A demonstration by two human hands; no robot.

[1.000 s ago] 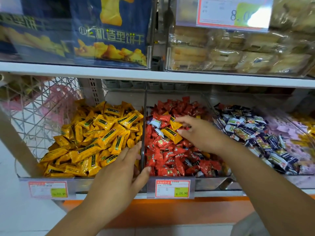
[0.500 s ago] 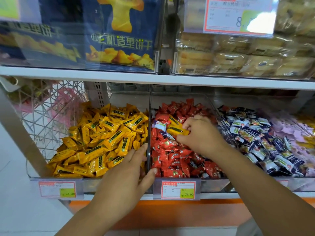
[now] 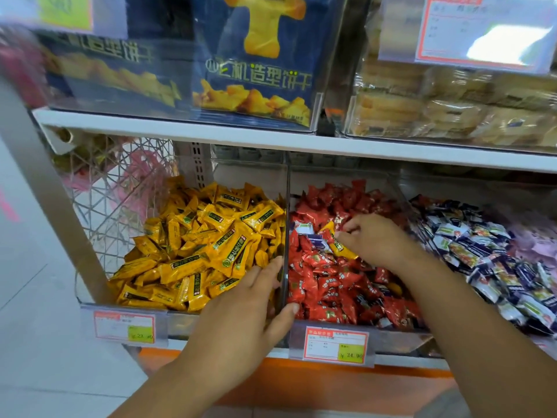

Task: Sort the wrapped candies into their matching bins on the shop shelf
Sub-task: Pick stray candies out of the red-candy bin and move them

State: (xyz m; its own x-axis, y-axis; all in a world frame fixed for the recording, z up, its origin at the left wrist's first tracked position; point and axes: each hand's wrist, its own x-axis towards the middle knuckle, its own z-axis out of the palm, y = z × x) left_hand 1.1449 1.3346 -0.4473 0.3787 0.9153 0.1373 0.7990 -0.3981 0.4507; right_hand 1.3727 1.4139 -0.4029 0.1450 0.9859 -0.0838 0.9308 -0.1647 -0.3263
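Observation:
Three clear bins stand side by side on the lower shelf. The left bin (image 3: 126, 310) holds yellow candies (image 3: 208, 239). The middle bin (image 3: 401, 336) holds red candies (image 3: 334, 285), with a stray yellow candy (image 3: 342, 245) and stray white-and-blue candies (image 3: 306, 229) on top. Blue-and-white candies (image 3: 488, 257) fill the right bin. My right hand (image 3: 376, 239) is over the red pile and pinches the stray yellow candy. My left hand (image 3: 244, 309) rests on the clear divider (image 3: 284, 206) between the left and middle bins, fingers straight, thumb on the red side.
A white upper shelf (image 3: 301, 143) hangs close above the bins, carrying blue biscuit boxes (image 3: 259, 70) and wrapped pastries (image 3: 452, 110). Price tags (image 3: 336, 343) hang on the bin fronts. A wire mesh panel (image 3: 120, 188) closes the shelf's left end. White floor lies at the left.
My right hand has curled its fingers round the stray yellow candy on the red pile. The view has shifted right and down a little. My left hand has stayed on the divider.

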